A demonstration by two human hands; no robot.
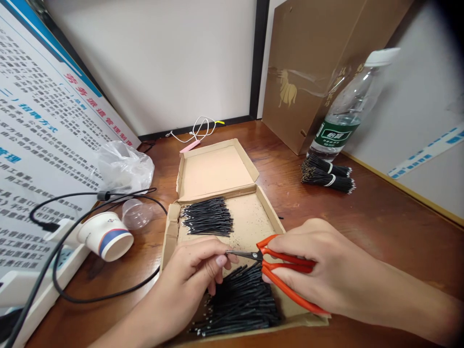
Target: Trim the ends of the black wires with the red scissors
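On the left stands a flat white board (54, 121) printed with grey, blue and red characters. In front of it lies a blocky white plastic power strip (68, 278), and a smooth black rubbery cable (108, 298) loops across the glossy, reddish-brown wood-grained desk (83, 314). Beside the cable sit a tapered white paper cup with a blue band (105, 237), a thin clear plastic cup (137, 214) and a crumpled, translucent plastic bag (125, 166).

The left hand (195, 270) hangs over the shallow tan cardboard box (250, 212), its grip closed in a pinch; I cannot make out what is between the fingertips. Inside the box, a tidy row of short black wires with silvery tips (207, 216) lies at the far left, and a looser heap of the same thin black wires (246, 299) fills the near part. Dark specks dot the bare cardboard.

Red-handled scissors with slim dark metal blades (255, 255) point left, their tip at the left fingertips. The right hand (319, 266) has its grip wrapped around the curved handles.

Farther right, two white-banded bundles of black wires (322, 176) lie beside a clear ribless bottle with a green label and white cap (337, 121), near a big brown carton (308, 72).
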